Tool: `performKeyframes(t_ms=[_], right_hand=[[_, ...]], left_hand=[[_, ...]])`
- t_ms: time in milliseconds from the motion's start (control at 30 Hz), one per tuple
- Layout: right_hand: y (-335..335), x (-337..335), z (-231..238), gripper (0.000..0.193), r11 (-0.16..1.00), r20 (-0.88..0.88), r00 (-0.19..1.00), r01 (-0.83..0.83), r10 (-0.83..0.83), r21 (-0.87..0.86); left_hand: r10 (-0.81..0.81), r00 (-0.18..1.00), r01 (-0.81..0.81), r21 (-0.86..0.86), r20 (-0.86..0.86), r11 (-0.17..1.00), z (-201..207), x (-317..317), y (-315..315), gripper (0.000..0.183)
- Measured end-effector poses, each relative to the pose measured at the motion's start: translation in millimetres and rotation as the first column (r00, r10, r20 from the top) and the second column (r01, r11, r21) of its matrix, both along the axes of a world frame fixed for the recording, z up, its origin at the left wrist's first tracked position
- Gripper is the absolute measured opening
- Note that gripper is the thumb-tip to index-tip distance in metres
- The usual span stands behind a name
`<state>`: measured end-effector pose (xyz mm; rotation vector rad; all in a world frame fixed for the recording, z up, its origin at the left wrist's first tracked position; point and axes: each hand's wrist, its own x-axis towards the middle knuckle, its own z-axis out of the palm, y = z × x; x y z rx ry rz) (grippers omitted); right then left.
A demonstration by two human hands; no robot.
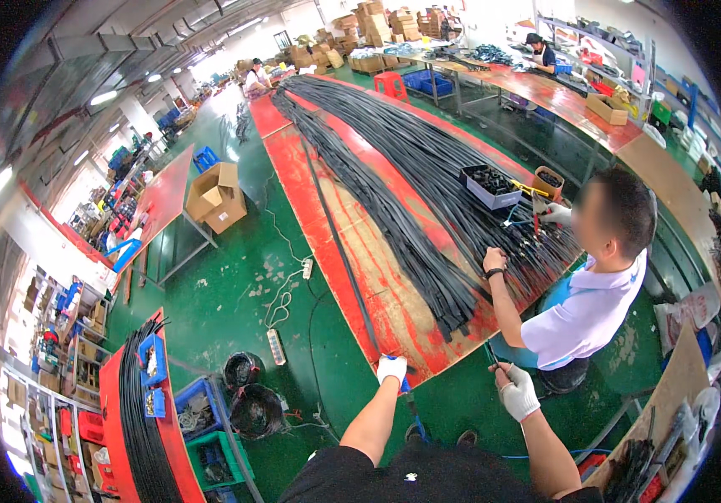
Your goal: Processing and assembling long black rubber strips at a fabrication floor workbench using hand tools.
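My left hand (391, 369), in a white glove, is closed at the near edge of the red-topped table (432, 362). A blue piece (405, 385), perhaps a tool handle, shows beside its fingers; its exact kind is unclear. The near end of a single long black strip (352, 289) lies just beyond this hand. Off the table's near right corner, my right hand (518, 392), also gloved with bare fingertips, pinches a thin dark piece (491, 355) that points up and away. Large bundles of black strips (427, 289) run lengthwise along the table.
A co-worker (587, 285) sits close on my right, hands over the strip ends. Near them stand a box of black parts (491, 186) and yellow-handled pliers (530, 189). A power strip (275, 345), cords and black buckets (255, 411) are on the green floor at left.
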<state>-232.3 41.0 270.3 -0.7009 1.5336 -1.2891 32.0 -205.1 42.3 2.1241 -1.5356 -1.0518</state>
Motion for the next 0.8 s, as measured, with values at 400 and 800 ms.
performKeyframes(t_ms=[400,800], right_hand=[[1.7,-5.4,-13.4,0.022,0.993,-0.149,0.982,0.104,-0.112,-0.061],[3.6,35.6,-28.3,0.02,0.999,-0.14,0.989,0.038,-0.04,-0.017]], left_hand=[[-0.08,0.993,0.083,0.037,-0.086,0.996,-3.6,-24.9,15.1,0.046],[-0.206,0.966,0.196,-0.078,-0.155,0.977,-12.5,-27.1,13.7,0.037]])
